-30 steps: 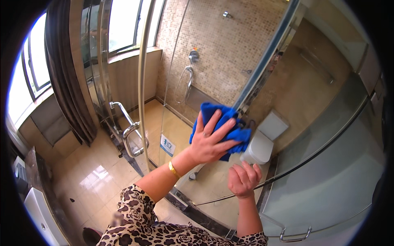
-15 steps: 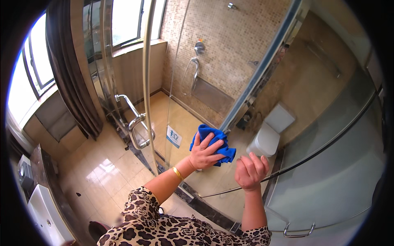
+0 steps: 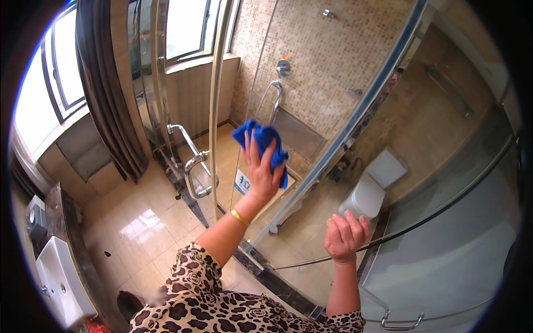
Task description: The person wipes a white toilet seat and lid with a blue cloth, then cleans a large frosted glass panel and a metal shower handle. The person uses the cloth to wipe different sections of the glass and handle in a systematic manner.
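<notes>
I am looking down into a bathroom, by the look of it in a home or a hotel. A curved glass shower enclosure (image 3: 444, 222) with a chrome door handle (image 3: 194, 166) fills most of my view. Behind the glass I see a wall of small beige mosaic tiles (image 3: 327, 61) with a shower mixer (image 3: 283, 67) on it. A white toilet (image 3: 369, 188) shows through the glass, a white washbasin (image 3: 58, 280) sits at lower left, and glossy beige tiles (image 3: 139, 216) cover the floor under a curtained window (image 3: 66, 72).

Glass panel (image 3: 311, 127) blocks ahead; door handle (image 3: 191, 166) juts left; floor side open.
</notes>
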Tool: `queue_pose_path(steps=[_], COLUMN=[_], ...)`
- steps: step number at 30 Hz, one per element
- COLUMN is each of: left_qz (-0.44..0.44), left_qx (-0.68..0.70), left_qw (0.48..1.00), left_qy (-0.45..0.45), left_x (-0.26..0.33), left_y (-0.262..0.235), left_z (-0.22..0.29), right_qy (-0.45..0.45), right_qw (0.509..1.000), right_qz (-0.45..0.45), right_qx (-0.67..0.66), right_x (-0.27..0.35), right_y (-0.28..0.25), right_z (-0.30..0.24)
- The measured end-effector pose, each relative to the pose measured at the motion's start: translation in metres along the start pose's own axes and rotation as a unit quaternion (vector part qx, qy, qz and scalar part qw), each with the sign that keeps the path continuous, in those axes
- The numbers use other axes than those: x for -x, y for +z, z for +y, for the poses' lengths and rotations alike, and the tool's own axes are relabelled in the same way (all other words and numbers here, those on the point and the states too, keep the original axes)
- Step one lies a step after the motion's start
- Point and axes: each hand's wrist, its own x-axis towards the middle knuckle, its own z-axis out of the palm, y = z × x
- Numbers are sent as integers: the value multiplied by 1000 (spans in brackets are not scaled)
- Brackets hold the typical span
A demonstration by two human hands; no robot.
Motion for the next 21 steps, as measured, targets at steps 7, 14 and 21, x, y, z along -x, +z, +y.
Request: queue_pose_path(steps=[7, 14, 21], left_qz=[-52, 36, -49], left_qx=[-16, 12, 25], left_qw=[998, 999, 967], left_qy=[12, 12, 247], left_x=[56, -60, 25], left_y=[-2, 10, 15], left_z=[-17, 54, 97], right_qy=[-4, 8, 15], right_qw=[1000, 1000, 993], right_qz=[-4, -13, -18], right_qx=[4, -8, -117], right_x=[2, 5, -6], right_y=[-1, -4, -9], right_z=[2, 1, 4])
